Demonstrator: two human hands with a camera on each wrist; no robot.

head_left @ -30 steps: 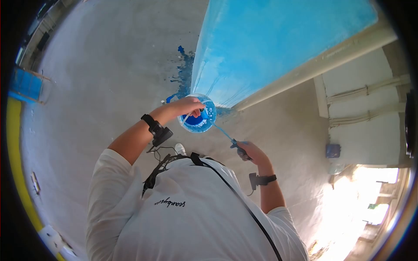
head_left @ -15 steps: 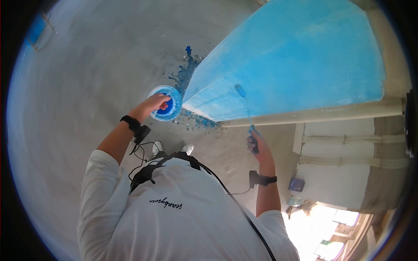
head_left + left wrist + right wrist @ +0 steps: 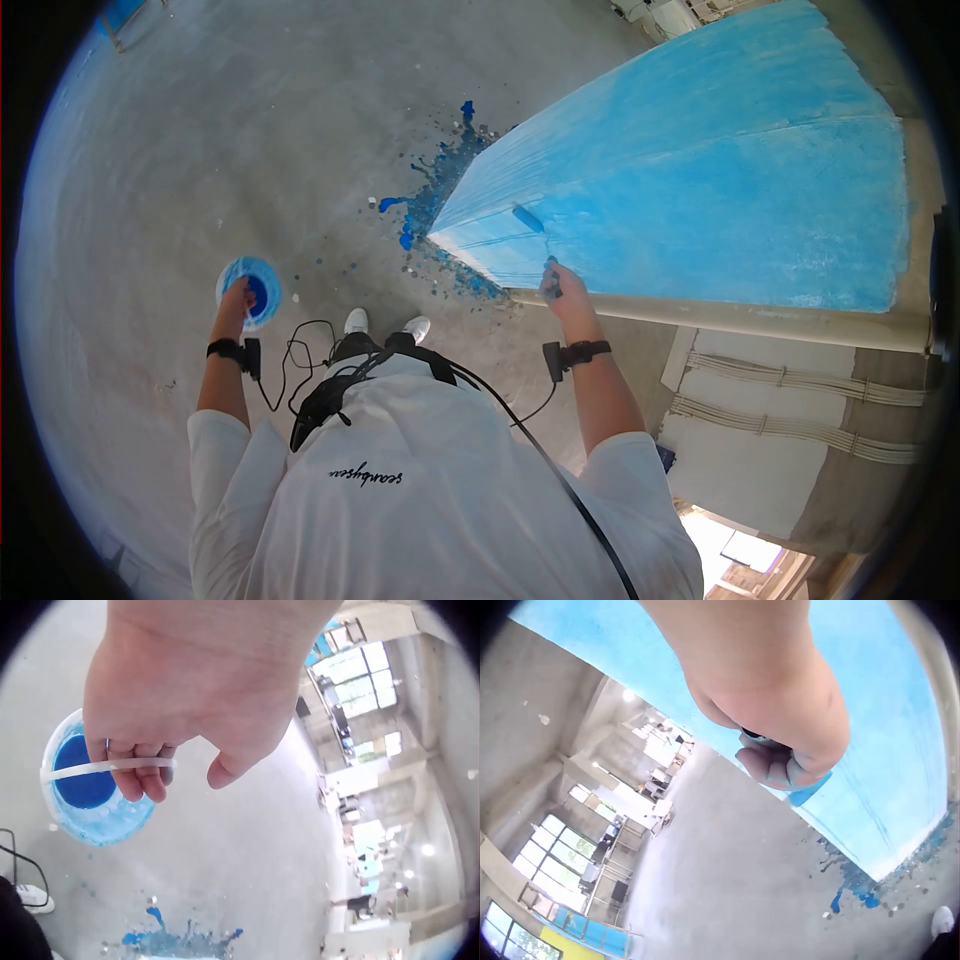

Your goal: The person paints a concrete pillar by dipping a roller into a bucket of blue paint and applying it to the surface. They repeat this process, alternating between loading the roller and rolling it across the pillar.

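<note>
Blue wall (image 3: 720, 190) | roller (image 3: 528, 218) beyond right grip (image 3: 567, 290) (handle (image 3: 551, 266) clasped) | bucket (image 3: 105, 826) below left grip (image 3: 187, 705), fingers (image 3: 155, 787) hooking bail (image 3: 71, 772)

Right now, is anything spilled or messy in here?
Yes: what looks like spilled blue paint spatters the grey floor around the blue wall's lower corner. It looks odd because paint seems meant for the wall or the bucket, which the left hand holds.

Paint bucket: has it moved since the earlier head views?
Yes. Against the blue splatter on the floor, the paint bucket in the left hand has shifted left, farther from the blue wall.
</note>
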